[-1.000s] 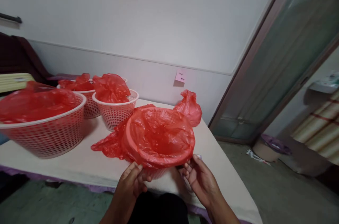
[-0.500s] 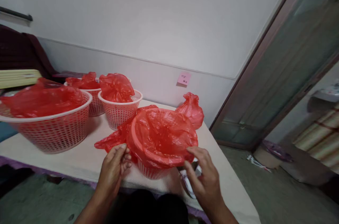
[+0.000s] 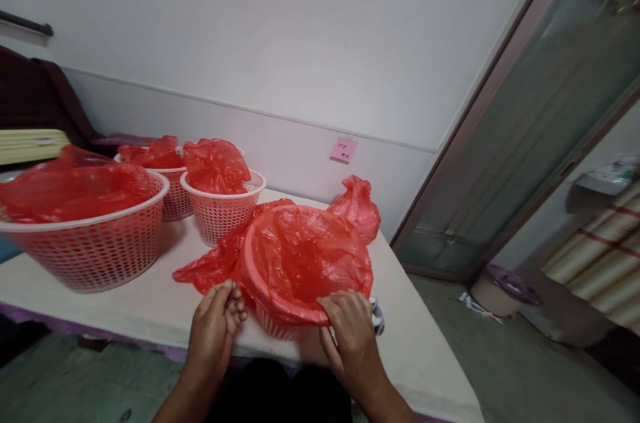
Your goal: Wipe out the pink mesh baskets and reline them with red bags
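A basket (image 3: 275, 324) with slatted sides stands at the front of the table, lined with a red plastic bag (image 3: 305, 256) folded out over its rim. My right hand (image 3: 350, 333) grips the bag at the near right rim, fingers over the top and thumb below. Just left of the basket, my left hand (image 3: 215, 323) is closed, thumb against curled fingers; whether anything thin is pinched there cannot be seen. Loose red plastic (image 3: 210, 270) spreads on the table behind it. A patterned item (image 3: 377, 316) is partly hidden behind my right hand.
A large pink basket (image 3: 100, 260) and a smaller one (image 3: 220, 213) hold red bags on the left, with another basket (image 3: 175, 193) behind. A tied red bag (image 3: 360, 210) sits near the wall. A bin (image 3: 500, 290) stands on the floor at right.
My right hand has moved left and closed from an open pose onto the bag-covered rim. My left hand stays beside the basket. The view has shifted slightly.
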The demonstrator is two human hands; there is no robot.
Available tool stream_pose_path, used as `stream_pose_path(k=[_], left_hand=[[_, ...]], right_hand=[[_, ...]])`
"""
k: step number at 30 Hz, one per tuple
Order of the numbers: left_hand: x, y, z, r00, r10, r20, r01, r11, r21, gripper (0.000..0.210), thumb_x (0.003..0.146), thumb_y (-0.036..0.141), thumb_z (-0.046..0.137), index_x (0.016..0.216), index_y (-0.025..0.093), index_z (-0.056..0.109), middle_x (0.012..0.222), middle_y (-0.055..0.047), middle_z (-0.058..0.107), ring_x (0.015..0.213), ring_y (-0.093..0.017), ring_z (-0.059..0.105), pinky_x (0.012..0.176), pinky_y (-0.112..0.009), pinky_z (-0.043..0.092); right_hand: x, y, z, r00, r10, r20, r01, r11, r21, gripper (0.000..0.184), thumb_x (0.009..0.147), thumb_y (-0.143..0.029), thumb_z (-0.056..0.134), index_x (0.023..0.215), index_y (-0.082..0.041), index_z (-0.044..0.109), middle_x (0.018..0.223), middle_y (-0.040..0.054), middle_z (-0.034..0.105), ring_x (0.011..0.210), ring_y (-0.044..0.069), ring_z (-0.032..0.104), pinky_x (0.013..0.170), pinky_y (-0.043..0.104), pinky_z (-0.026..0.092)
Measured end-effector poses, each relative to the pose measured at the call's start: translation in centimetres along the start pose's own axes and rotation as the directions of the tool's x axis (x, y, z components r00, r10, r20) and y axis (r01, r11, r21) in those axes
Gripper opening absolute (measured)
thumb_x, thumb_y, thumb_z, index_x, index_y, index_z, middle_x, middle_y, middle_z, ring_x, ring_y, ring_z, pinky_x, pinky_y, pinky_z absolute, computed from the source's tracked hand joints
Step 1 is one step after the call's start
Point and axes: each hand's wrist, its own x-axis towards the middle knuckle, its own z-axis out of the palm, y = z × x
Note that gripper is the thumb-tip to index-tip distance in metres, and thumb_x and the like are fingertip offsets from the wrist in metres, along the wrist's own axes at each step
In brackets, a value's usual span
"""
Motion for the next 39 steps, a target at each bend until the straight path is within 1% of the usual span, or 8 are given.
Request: stream_pose_path(k=[6,12,17,21,23,28,33,39], left_hand=[[-0.6,0.4,0.3,0.984,-0.085,0.155,0.068,0.991,0.117,0.042,0.062,0.05,0.08,0.078,0.019,0.056,0.06,0.005,0.059,0.051,-0.01,0.055,0.047,-0.021,0.046],[-1.8,-1.6,0.1,0.953,-0.175,0.246,0.146,0.98,0.134,0.046,0.056,0.051,0.082,0.074,0.019,0.054,0.056,0.005,0.058,0.048,-0.009,0.053,0.047,-0.022,0.044],[-1.5,-2.6,-1.6,0.968,-0.19,0.165,0.162,0.973,0.165,0.049,0.056,0.05,0.082,0.082,0.02,0.052,0.055,0.004,0.06,0.049,-0.012,0.056,0.047,-0.023,0.046],[-0.9,-1.4,-2.7,0.998,-0.038,0.044,0.03,0.985,0.17,0.049,0.059,0.054,0.078,0.085,0.02,0.053,0.057,0.007,0.059,0.05,-0.009,0.052,0.048,-0.02,0.044],[-0.8,-0.7,-2.8,0.999,0.028,0.042,-0.035,0.983,0.18,0.044,0.064,0.056,0.074,0.079,0.021,0.052,0.052,0.008,0.055,0.048,-0.007,0.049,0.049,-0.019,0.042],[-1.0,0.2,-2.1,0.986,-0.013,0.165,-0.027,0.97,0.241,0.045,0.066,0.062,0.07,0.074,0.02,0.054,0.048,0.006,0.054,0.042,-0.01,0.048,0.043,-0.021,0.041],[-1.0,0.6,-1.1,0.959,-0.105,0.265,0.015,0.947,0.321,0.043,0.061,0.057,0.075,0.067,0.019,0.055,0.046,0.004,0.056,0.037,-0.009,0.047,0.041,-0.021,0.039],[-1.0,1.4,0.2,0.949,-0.135,0.286,0.018,0.925,0.379,0.037,0.06,0.047,0.076,0.059,0.02,0.051,0.049,0.003,0.055,0.04,-0.009,0.047,0.041,-0.02,0.039]], right_hand=[[-1.4,-0.5,-0.1,0.999,-0.027,-0.024,0.026,1.0,-0.015,0.035,0.082,-0.002,0.048,0.115,-0.012,0.055,0.1,0.0092,0.056,0.1,0.025,0.047,0.094,0.047,0.031],[-2.1,-0.4,-0.2,0.998,-0.032,-0.048,0.031,0.999,-0.022,0.034,0.082,-0.002,0.047,0.112,-0.013,0.055,0.1,0.0086,0.055,0.1,0.024,0.048,0.093,0.046,0.031],[-2.4,-0.3,-0.2,0.998,-0.035,-0.052,0.034,0.999,-0.028,0.035,0.081,0.0,0.046,0.113,-0.014,0.054,0.101,0.0083,0.056,0.101,0.024,0.048,0.095,0.047,0.032],[-2.5,-0.3,-0.3,0.998,-0.034,-0.044,0.034,0.999,-0.017,0.032,0.082,-0.002,0.047,0.111,-0.014,0.054,0.1,0.008,0.057,0.1,0.024,0.049,0.093,0.046,0.033],[-2.6,-0.3,-0.3,0.998,-0.038,-0.042,0.037,0.999,-0.012,0.032,0.082,-0.002,0.047,0.11,-0.014,0.054,0.099,0.0078,0.057,0.099,0.023,0.049,0.092,0.045,0.033],[-2.4,-1.0,-0.5,0.998,-0.037,-0.054,0.035,0.999,-0.035,0.031,0.081,-0.003,0.047,0.109,-0.015,0.055,0.098,0.0071,0.058,0.098,0.023,0.051,0.092,0.045,0.034],[-1.8,-1.9,-0.6,0.999,0.033,0.009,-0.033,0.999,-0.014,0.033,0.081,-0.005,0.046,0.11,-0.018,0.054,0.098,0.0065,0.058,0.097,0.023,0.052,0.091,0.048,0.036],[-1.0,-1.8,-0.8,0.997,0.071,0.033,-0.073,0.994,0.081,0.047,0.079,-0.005,0.044,0.123,-0.019,0.052,0.113,0.0096,0.057,0.112,0.026,0.05,0.099,0.053,0.035]])
